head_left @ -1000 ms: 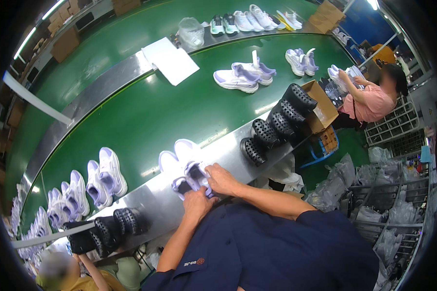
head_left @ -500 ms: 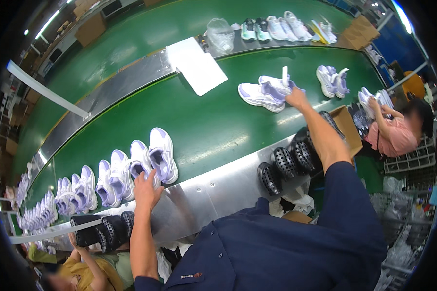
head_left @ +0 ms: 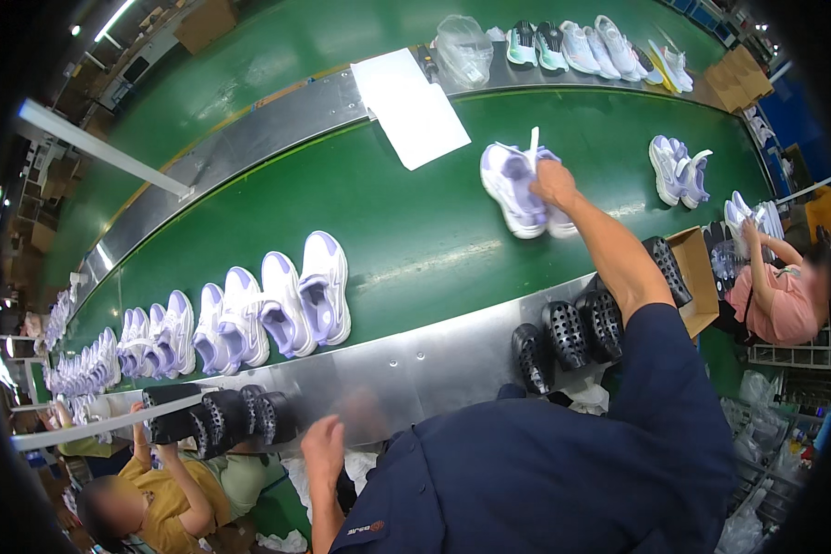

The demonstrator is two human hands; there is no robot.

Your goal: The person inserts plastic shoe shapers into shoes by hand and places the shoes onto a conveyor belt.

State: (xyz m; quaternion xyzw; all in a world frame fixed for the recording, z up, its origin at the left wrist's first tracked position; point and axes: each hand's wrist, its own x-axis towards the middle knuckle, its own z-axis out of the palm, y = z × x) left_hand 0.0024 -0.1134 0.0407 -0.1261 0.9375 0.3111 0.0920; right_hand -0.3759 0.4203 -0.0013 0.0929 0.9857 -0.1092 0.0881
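Right hand gripping white-lilac shoes; left hand loosely curled.

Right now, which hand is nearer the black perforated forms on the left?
Left. The left hand is just right of the black forms; the right hand is far off over the green surface, gripping white-lavender shoes.

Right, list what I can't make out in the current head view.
- Head view: fingertips of the right hand, hidden by the hand itself against the paired white-and-lilac sneakers.
- Head view: part of the row of black perforated shoe forms, behind the bare right forearm.
- Head view: the exact number of white-and-lilac shoes at far left, too small and crowded.
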